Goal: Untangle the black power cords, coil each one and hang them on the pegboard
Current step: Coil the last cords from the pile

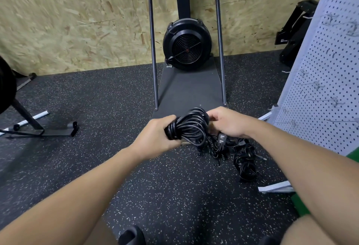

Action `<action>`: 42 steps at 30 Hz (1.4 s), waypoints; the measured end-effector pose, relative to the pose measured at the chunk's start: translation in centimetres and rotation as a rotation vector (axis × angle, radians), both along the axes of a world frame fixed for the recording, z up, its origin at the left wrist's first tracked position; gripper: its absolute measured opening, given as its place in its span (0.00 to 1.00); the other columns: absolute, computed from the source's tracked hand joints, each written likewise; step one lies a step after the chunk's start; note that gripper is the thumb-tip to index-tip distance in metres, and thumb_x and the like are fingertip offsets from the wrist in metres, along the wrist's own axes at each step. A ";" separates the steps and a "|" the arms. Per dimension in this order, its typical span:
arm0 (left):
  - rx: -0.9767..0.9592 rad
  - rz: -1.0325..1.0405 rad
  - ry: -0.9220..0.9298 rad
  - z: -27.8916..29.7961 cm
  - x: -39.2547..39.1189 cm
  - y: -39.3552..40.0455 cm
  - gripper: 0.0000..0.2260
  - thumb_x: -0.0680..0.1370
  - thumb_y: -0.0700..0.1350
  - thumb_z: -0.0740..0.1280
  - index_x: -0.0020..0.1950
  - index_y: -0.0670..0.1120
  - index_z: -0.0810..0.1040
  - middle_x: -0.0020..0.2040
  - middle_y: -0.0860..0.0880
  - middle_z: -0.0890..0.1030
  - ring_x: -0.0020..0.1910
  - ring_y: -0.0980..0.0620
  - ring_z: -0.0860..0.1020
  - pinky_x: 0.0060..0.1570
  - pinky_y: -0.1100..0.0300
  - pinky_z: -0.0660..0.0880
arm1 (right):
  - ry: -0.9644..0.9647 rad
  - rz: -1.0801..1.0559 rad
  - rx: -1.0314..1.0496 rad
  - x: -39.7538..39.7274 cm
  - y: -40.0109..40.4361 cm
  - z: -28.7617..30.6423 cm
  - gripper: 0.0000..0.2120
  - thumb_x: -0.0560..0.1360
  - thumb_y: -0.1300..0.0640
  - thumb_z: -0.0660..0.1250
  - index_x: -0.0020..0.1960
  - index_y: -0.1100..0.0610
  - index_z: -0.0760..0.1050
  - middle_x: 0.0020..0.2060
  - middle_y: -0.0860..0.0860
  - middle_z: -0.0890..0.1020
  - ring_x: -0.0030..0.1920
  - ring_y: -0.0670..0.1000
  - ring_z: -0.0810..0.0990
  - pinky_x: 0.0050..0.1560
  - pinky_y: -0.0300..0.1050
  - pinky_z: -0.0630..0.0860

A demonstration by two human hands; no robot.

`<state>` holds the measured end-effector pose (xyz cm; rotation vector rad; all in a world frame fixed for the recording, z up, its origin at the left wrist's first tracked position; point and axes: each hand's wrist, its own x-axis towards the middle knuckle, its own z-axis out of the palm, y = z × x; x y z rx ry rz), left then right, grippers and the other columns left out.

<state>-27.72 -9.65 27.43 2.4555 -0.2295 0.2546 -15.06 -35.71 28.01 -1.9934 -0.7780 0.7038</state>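
Note:
A coiled black power cord is held up over the floor between both hands. My left hand grips the coil's left end, fingers wrapped round the loops. My right hand holds the coil's right side, fingers curled toward the cord; its fingertips are hidden behind the loops. Below and to the right, a tangle of more black cords lies on the speckled rubber floor, with a plug showing just under my right hand. The white pegboard with wire hooks stands at the right.
A black fan machine on a dark base plate with two upright metal tubes stands straight ahead against the wooden wall. A black stand foot lies on the floor at left. The pegboard's white feet rest on the floor at right.

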 end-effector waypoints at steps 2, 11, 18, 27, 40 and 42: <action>-0.035 0.075 0.026 -0.1 0.4 0.4 0.11 0.72 0.45 0.78 0.46 0.50 0.76 0.37 0.50 0.80 0.35 0.47 0.76 0.36 0.49 0.75 | 0.080 -0.017 -0.019 -0.5 0.2 -0.3 0.11 0.87 0.60 0.67 0.48 0.52 0.85 0.39 0.52 0.84 0.38 0.52 0.75 0.37 0.46 0.73; -0.129 0.308 0.185 -1.9 2.2 1.3 0.17 0.68 0.46 0.77 0.53 0.57 0.77 0.44 0.55 0.84 0.43 0.49 0.82 0.47 0.48 0.81 | 0.084 0.037 -0.149 -5.1 5.0 -1.5 0.06 0.83 0.69 0.63 0.55 0.67 0.79 0.42 0.62 0.87 0.34 0.52 0.84 0.38 0.50 0.79; 0.266 0.342 0.236 -2.4 2.4 -0.2 0.12 0.75 0.48 0.70 0.50 0.52 0.67 0.44 0.50 0.83 0.44 0.39 0.82 0.42 0.47 0.79 | 0.275 0.006 0.129 -8.1 5.9 1.4 0.14 0.84 0.73 0.57 0.56 0.66 0.81 0.42 0.61 0.82 0.34 0.53 0.80 0.38 0.48 0.79; 0.460 0.093 0.264 -2.2 0.9 -3.1 0.29 0.70 0.82 0.67 0.57 0.62 0.73 0.41 0.59 0.77 0.47 0.46 0.83 0.45 0.51 0.79 | 0.593 0.049 0.312 -4.4 3.6 3.3 0.17 0.89 0.53 0.60 0.62 0.65 0.79 0.47 0.63 0.82 0.38 0.54 0.79 0.43 0.48 0.78; -0.024 -0.216 0.210 1.0 -0.7 -4.2 0.23 0.73 0.60 0.84 0.63 0.61 0.78 0.57 0.59 0.87 0.57 0.56 0.85 0.63 0.48 0.81 | 0.180 -0.314 0.393 -1.2 0.9 2.7 0.17 0.83 0.51 0.75 0.50 0.67 0.83 0.28 0.50 0.70 0.28 0.48 0.66 0.34 0.43 0.65; -0.148 -0.180 0.166 1.6 -0.7 -4.0 0.22 0.74 0.56 0.84 0.63 0.52 0.81 0.57 0.53 0.87 0.57 0.50 0.86 0.62 0.44 0.81 | 0.230 -0.323 0.453 -1.1 0.9 2.8 0.13 0.83 0.52 0.75 0.49 0.63 0.84 0.31 0.52 0.77 0.31 0.49 0.76 0.35 0.42 0.74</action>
